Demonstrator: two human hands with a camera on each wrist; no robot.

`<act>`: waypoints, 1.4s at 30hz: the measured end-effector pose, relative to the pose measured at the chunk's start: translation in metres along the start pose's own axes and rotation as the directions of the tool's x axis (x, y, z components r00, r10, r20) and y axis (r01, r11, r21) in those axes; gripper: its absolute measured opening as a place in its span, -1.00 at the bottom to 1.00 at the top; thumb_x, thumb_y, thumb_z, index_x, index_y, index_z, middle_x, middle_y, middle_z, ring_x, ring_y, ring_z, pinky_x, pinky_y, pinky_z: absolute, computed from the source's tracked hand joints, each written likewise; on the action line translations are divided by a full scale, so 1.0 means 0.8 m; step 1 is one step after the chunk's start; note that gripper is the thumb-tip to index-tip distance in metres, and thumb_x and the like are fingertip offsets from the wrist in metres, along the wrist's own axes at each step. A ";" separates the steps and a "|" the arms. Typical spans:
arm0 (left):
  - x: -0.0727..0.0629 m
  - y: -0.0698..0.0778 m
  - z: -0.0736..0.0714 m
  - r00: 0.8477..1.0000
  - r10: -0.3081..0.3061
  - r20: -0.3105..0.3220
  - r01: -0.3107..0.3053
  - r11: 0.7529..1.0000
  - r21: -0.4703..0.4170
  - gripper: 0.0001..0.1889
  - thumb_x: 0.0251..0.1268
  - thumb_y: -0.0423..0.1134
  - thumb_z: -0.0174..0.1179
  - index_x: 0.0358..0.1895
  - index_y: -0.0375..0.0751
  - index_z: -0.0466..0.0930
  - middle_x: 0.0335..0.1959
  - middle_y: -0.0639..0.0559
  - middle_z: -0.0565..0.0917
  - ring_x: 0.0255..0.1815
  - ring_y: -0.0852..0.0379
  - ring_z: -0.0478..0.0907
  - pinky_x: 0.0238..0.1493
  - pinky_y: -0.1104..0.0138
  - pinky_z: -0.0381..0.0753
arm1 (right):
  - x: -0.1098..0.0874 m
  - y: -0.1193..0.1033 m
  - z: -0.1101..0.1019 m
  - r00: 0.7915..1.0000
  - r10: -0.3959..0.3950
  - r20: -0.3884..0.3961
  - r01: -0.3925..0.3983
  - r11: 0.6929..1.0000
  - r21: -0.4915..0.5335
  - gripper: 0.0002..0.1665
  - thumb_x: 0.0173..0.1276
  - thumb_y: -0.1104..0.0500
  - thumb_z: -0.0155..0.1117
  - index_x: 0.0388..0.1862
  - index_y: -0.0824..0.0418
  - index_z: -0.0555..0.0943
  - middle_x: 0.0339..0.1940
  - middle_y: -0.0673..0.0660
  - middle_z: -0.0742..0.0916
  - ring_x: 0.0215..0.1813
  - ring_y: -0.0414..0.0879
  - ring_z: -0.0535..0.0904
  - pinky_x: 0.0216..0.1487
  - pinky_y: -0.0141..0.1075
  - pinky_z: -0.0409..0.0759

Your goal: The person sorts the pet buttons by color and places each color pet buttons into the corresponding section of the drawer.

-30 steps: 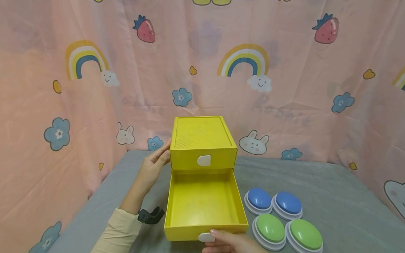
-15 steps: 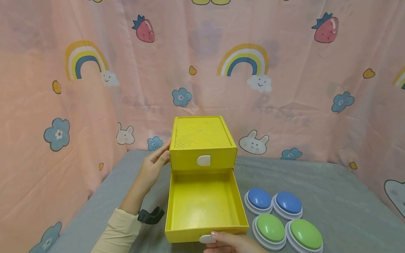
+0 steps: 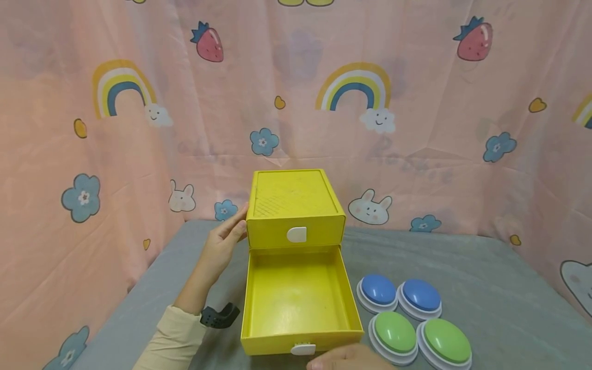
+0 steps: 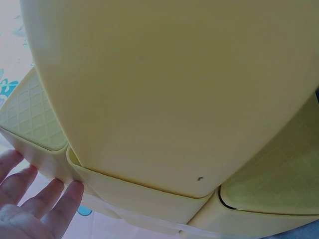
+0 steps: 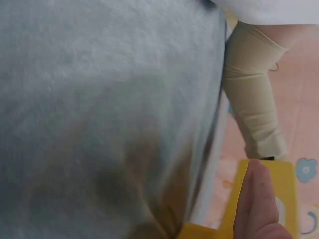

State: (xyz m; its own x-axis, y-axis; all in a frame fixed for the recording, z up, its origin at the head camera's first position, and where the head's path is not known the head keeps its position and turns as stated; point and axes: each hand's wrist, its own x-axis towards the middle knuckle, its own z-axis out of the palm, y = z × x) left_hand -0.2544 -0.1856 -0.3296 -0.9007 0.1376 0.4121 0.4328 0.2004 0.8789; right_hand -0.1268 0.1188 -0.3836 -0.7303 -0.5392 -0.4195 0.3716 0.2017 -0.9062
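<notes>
A yellow two-drawer box (image 3: 296, 192) stands on the grey cloth, its upper drawer (image 3: 273, 234) pushed in and its lower drawer (image 3: 296, 298) pulled far out with a bare inside. My left hand (image 3: 219, 250) rests its fingers against the box's left side; the left wrist view shows those fingers (image 4: 65, 206) spread along the yellow wall. Just right of the lower drawer's white handle (image 3: 302, 350), my right hand (image 3: 349, 358) is apart from it and holds nothing. In the right wrist view its fingers (image 5: 256, 194) look straight and together.
Two blue dome buttons (image 3: 378, 289) on white bases sit right of the drawer, with two green dome buttons (image 3: 395, 331) in front of them. A pink patterned curtain (image 3: 296, 139) hangs behind the grey cloth (image 3: 499, 293). A dark band (image 3: 220, 315) circles the left wrist.
The lower drawer came out slightly farther between the first two frames. My right hand has since let go of its handle and moved a little right and down. The left hand stays put.
</notes>
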 end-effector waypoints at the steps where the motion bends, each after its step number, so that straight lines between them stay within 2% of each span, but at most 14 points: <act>1: 0.000 0.001 0.000 1.000 0.002 0.000 -0.002 1.000 0.000 -0.47 0.59 -0.03 -0.05 0.54 0.06 0.23 0.61 0.08 0.16 0.60 0.10 0.13 0.43 0.11 0.46 | -0.005 -0.004 -0.002 1.000 -0.007 -0.001 0.007 1.000 -0.017 -0.50 0.36 -0.08 0.34 0.01 0.31 0.71 -0.19 0.08 0.82 -0.21 -0.19 0.72 -0.07 -0.30 0.76; 4: -0.001 0.001 -0.001 1.000 0.000 0.000 0.000 1.000 -0.005 -0.47 0.59 -0.02 -0.04 0.53 0.07 0.23 0.60 0.11 0.17 0.59 0.14 0.14 0.42 0.13 0.46 | -0.021 -0.020 -0.009 1.000 -0.024 0.000 0.024 1.000 0.007 -0.53 0.36 -0.03 0.36 0.06 0.30 0.69 -0.09 0.15 0.81 -0.13 -0.12 0.75 -0.02 -0.26 0.76; 8: -0.001 0.002 -0.001 1.000 -0.001 0.004 0.001 1.000 -0.008 -0.47 0.58 -0.01 -0.04 0.54 0.07 0.22 0.60 0.13 0.16 0.60 0.14 0.13 0.44 0.09 0.45 | -0.043 -0.042 -0.029 0.990 -0.139 0.002 0.139 0.989 0.056 -0.53 0.41 0.06 0.32 0.14 0.36 0.63 0.03 0.20 0.78 0.01 -0.07 0.75 0.08 -0.23 0.74; 12: -0.002 0.002 0.000 1.000 -0.008 0.004 0.009 1.000 -0.015 -0.46 0.58 0.01 -0.03 0.53 0.07 0.23 0.60 0.17 0.16 0.60 0.13 0.12 0.45 0.01 0.42 | -0.059 -0.063 -0.058 0.974 -0.215 -0.065 0.213 0.976 -0.032 -0.53 0.51 0.06 0.20 0.21 0.36 0.59 0.08 0.16 0.77 0.09 -0.05 0.73 0.12 -0.19 0.72; 13: -0.001 0.002 0.000 1.000 -0.011 0.004 0.011 1.000 -0.015 -0.46 0.58 0.01 -0.03 0.53 0.08 0.23 0.59 0.19 0.16 0.60 0.14 0.12 0.46 0.01 0.42 | -0.062 -0.067 -0.065 0.968 -0.228 -0.109 0.222 0.973 -0.069 -0.54 0.51 0.05 0.19 0.20 0.34 0.60 0.07 0.13 0.78 0.09 -0.06 0.72 0.13 -0.21 0.72; 14: -0.002 0.002 0.000 1.000 -0.013 0.005 0.013 1.000 -0.016 -0.46 0.57 0.01 -0.03 0.53 0.08 0.23 0.59 0.22 0.16 0.60 0.15 0.12 0.46 0.01 0.42 | -0.064 -0.071 -0.071 0.958 -0.237 -0.160 0.223 0.969 -0.104 -0.55 0.50 0.04 0.20 0.20 0.30 0.61 0.06 0.08 0.78 0.09 -0.08 0.72 0.11 -0.24 0.73; 16: -0.002 0.002 0.000 1.000 -0.012 0.005 0.012 1.000 -0.014 -0.46 0.57 0.01 -0.03 0.53 0.09 0.23 0.59 0.22 0.16 0.60 0.15 0.12 0.45 0.04 0.43 | -0.065 -0.077 -0.081 0.924 -0.270 -0.270 0.228 0.958 -0.176 -0.57 0.47 0.02 0.24 0.20 0.22 0.63 0.04 -0.01 0.79 0.08 -0.13 0.72 0.09 -0.30 0.72; 19: -0.002 0.002 0.000 1.000 -0.008 0.005 0.008 1.000 -0.011 -0.46 0.57 0.01 -0.03 0.53 0.10 0.23 0.60 0.19 0.16 0.60 0.16 0.12 0.44 0.08 0.44 | -0.062 -0.082 -0.094 0.855 -0.315 -0.412 0.206 0.935 -0.287 -0.53 0.38 -0.03 0.34 0.21 0.10 0.63 0.05 -0.13 0.78 0.06 -0.27 0.69 0.06 -0.37 0.68; 21: -0.002 0.002 0.000 1.000 -0.007 0.003 0.007 1.000 -0.009 -0.46 0.58 0.01 -0.03 0.53 0.10 0.23 0.60 0.18 0.16 0.60 0.16 0.12 0.43 0.10 0.45 | -0.056 -0.083 -0.102 0.821 -0.332 -0.465 0.176 0.922 -0.346 -0.48 0.35 -0.07 0.37 0.25 0.04 0.61 0.09 -0.16 0.76 0.08 -0.33 0.65 0.13 -0.29 0.67; 23: -0.002 0.002 0.000 1.000 -0.005 0.002 0.005 1.000 -0.007 -0.47 0.58 0.01 -0.03 0.53 0.09 0.23 0.59 0.19 0.16 0.60 0.16 0.12 0.43 0.12 0.46 | -0.050 -0.082 -0.112 0.805 -0.344 -0.483 0.154 0.908 -0.389 -0.41 0.33 -0.11 0.38 0.30 0.02 0.57 0.17 -0.15 0.73 0.17 -0.29 0.62 0.22 -0.18 0.65; 26: -0.002 0.001 0.000 1.000 -0.001 0.005 0.001 1.000 0.001 -0.47 0.58 0.00 -0.04 0.53 0.09 0.22 0.59 0.22 0.16 0.61 0.16 0.11 0.42 0.13 0.47 | -0.040 -0.078 -0.127 0.801 -0.341 -0.491 0.120 0.896 -0.427 -0.30 0.31 -0.16 0.38 0.38 0.02 0.51 0.31 -0.05 0.65 0.37 -0.07 0.52 0.33 0.05 0.56; 30: -0.002 0.001 -0.001 1.000 0.001 0.009 -0.001 1.000 0.001 -0.47 0.59 -0.01 -0.04 0.54 0.09 0.22 0.59 0.22 0.15 0.61 0.16 0.09 0.43 0.14 0.46 | -0.024 -0.068 -0.148 0.814 -0.321 -0.484 0.083 0.889 -0.451 -0.16 0.30 -0.19 0.38 0.47 0.09 0.40 0.47 0.15 0.50 0.52 0.23 0.31 0.39 0.22 0.45; 34: -0.001 0.001 -0.001 1.000 0.000 0.008 0.000 1.000 -0.009 -0.47 0.58 0.00 -0.03 0.53 0.08 0.22 0.59 0.23 0.16 0.61 0.17 0.10 0.43 0.17 0.46 | -0.007 -0.057 -0.164 0.829 -0.296 -0.475 0.053 0.886 -0.460 -0.06 0.29 -0.18 0.39 0.52 0.20 0.30 0.52 0.29 0.39 0.53 0.33 0.24 0.43 0.28 0.35; 42: 0.000 -0.002 -0.001 1.000 -0.003 0.001 0.003 1.000 0.000 -0.47 0.59 -0.02 -0.04 0.54 0.06 0.22 0.60 0.16 0.16 0.61 0.12 0.11 0.39 0.24 0.50 | 0.023 -0.039 -0.180 0.831 -0.253 -0.495 -0.025 0.873 -0.488 0.07 0.23 -0.16 0.46 0.53 0.34 0.22 0.52 0.39 0.35 0.50 0.39 0.24 0.46 0.25 0.31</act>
State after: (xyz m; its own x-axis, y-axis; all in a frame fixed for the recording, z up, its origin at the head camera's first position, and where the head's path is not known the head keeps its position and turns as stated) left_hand -0.2549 -0.1870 -0.3305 -0.9019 0.1383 0.4093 0.4302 0.2005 0.8802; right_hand -0.2345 0.2202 -0.3709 -0.9847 -0.0947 -0.1460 0.0629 0.5883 -0.8062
